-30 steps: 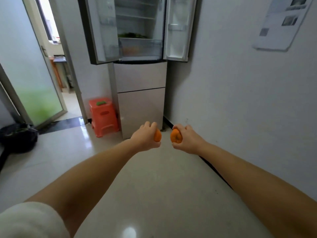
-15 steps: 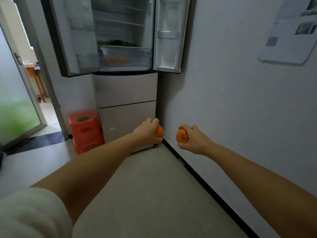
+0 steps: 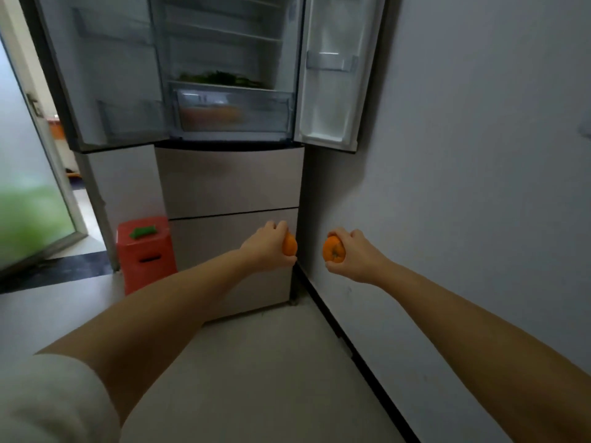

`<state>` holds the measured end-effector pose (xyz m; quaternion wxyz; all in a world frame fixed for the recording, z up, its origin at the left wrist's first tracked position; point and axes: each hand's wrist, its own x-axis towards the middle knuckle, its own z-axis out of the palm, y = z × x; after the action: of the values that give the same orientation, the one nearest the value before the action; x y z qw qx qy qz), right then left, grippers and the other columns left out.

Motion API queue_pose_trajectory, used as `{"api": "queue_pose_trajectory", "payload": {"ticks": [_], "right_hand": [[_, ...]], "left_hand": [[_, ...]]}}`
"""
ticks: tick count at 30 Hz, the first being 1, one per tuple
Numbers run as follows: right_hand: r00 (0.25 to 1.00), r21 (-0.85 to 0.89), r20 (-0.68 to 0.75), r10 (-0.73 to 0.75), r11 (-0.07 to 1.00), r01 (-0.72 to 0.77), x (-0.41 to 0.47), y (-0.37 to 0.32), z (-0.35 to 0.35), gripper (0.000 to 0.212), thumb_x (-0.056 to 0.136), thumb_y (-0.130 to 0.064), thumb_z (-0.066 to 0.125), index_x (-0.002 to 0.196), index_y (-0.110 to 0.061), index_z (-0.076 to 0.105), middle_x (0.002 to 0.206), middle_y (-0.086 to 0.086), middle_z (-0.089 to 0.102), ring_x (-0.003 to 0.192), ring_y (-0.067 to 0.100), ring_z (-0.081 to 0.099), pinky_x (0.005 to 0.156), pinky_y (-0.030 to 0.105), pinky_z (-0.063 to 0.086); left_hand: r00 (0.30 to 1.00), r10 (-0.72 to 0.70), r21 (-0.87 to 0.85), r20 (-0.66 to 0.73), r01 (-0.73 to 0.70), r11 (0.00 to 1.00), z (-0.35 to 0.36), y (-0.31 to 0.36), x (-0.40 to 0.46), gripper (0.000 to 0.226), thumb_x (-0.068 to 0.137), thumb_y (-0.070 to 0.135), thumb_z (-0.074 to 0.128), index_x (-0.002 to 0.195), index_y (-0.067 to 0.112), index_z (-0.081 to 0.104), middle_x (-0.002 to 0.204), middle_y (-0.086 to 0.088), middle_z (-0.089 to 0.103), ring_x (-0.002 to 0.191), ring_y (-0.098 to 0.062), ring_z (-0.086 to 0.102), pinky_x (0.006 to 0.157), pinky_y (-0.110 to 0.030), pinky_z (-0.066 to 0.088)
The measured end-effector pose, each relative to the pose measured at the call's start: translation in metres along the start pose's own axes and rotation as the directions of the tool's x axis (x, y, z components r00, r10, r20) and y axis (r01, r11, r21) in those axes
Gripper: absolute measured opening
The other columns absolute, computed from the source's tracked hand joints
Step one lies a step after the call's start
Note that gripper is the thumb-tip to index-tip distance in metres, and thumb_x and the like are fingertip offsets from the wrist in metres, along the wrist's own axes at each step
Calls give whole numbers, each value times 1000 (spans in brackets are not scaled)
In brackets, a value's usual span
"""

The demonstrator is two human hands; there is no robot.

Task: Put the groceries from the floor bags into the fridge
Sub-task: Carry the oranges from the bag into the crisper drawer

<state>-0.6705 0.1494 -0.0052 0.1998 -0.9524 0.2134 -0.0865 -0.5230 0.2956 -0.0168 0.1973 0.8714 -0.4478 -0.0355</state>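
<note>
Each hand (image 3: 267, 247) (image 3: 355, 254) clutches an orange (image 3: 289, 245) (image 3: 333, 249), so neither is free to pull the shut crisper drawer (image 3: 233, 111); fumbling risks a drop.

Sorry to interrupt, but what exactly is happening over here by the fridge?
A person is carrying groceries to the fridge, with one orange gripped in the left hand and another orange in the right hand. Both upper doors stand open, and neither orange is inside yet.
</note>
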Motion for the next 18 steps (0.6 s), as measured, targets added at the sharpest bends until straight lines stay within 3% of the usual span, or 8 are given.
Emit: {"api": "queue_pose_trajectory", "payload": {"ticks": [8, 13, 18], "right_hand": [[994, 50, 35, -103, 994, 101, 171, 37, -25, 61, 82, -35, 67, 133, -28, 34, 128, 12, 38, 101, 28, 52, 87, 36, 49], [974, 100, 89, -210, 975, 201, 274, 15, 1, 60, 82, -35, 67, 132, -30, 33, 128, 9, 35, 95, 22, 50, 76, 28, 45], [948, 117, 24, -316, 943, 312, 392, -26, 7, 64, 82, -33, 67, 136, -28, 33, 129, 10, 37, 101, 22, 48, 79, 29, 44]], "left_hand": [[984, -164, -51, -66, 161, 986, -10, -34, 122, 63, 80, 38, 68, 128, 15, 36, 128, -11, 40, 109, -28, 50, 86, -38, 47], [955, -283, -61, -95, 278, 959, -22, -90, 182, 58, 80, 38, 68, 124, 16, 37, 124, -11, 42, 106, -29, 52, 89, -41, 50], [949, -263, -18, -172, 264, 964, -69, -154, 268, 58, 79, 39, 68, 122, 14, 38, 122, -12, 43, 106, -30, 52, 87, -40, 48]]}}
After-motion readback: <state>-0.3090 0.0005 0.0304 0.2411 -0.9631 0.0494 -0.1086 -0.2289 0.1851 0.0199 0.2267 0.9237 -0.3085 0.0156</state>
